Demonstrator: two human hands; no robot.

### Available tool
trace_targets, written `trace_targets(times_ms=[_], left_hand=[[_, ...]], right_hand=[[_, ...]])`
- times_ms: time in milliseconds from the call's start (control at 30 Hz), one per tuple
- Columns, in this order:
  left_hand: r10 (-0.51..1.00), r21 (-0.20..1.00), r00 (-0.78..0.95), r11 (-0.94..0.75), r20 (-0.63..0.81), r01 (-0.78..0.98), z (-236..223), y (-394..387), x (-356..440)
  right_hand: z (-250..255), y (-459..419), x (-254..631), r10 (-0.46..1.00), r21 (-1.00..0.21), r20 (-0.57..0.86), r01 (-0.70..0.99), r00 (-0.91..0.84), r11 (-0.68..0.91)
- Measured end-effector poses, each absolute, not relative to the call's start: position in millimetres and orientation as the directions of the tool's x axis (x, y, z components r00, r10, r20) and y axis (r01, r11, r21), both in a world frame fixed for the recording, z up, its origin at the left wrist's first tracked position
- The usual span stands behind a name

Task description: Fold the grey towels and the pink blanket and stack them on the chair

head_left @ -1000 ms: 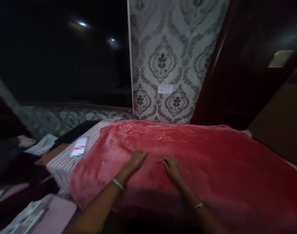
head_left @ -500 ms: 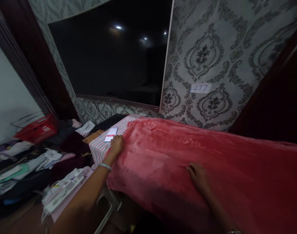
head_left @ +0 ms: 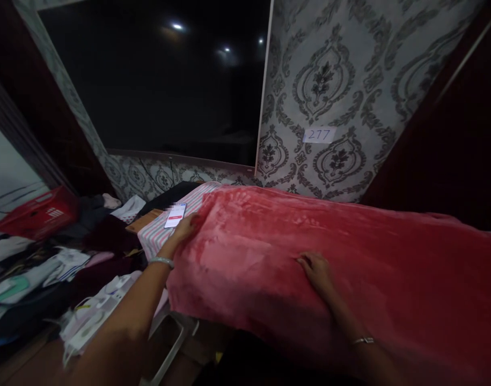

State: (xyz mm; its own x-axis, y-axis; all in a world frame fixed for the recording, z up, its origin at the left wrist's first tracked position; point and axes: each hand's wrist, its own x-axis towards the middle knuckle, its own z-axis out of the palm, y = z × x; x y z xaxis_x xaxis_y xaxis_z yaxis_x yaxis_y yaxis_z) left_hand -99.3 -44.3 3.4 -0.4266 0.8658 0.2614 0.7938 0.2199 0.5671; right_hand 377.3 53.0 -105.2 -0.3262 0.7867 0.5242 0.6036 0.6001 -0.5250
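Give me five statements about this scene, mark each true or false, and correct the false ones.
1. The left hand is beside the phone, at the blanket's edge. True.
2. The phone lies on the blanket. False: it lies on the striped cloth.
3. The right hand is at the blanket too, with a bracelet on that wrist. True.
4. A picture is playing on the screen. False: the TV is dark, with a few reflections.
5. The note on the patterned wall reads 277. True.
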Motion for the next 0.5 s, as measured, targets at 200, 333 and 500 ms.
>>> trace_targets(times_ms=[200,333,500], left_hand=[[0.876,0.701,-0.421,0.147,0.236,0.698,29.8,-46.3,-117.0],[0.911,0.77,-0.368,0.099,0.185,0.63,45.0,-60.0,-124.0],[0.947,0.829,-0.305,0.086,0.105,0.552,48.4,-78.1,-120.9]], right_hand=[[-94.0,52.9,378.7,0.791,-0.542,0.524,0.593,-0.315,0.595],[-84.2,58.0,384.2,0.801,-0.554,0.518,0.597,-0.299,0.581],[-82.1,61.0,384.8,0.81,-0.559,0.483,0.595,-0.332,0.577]])
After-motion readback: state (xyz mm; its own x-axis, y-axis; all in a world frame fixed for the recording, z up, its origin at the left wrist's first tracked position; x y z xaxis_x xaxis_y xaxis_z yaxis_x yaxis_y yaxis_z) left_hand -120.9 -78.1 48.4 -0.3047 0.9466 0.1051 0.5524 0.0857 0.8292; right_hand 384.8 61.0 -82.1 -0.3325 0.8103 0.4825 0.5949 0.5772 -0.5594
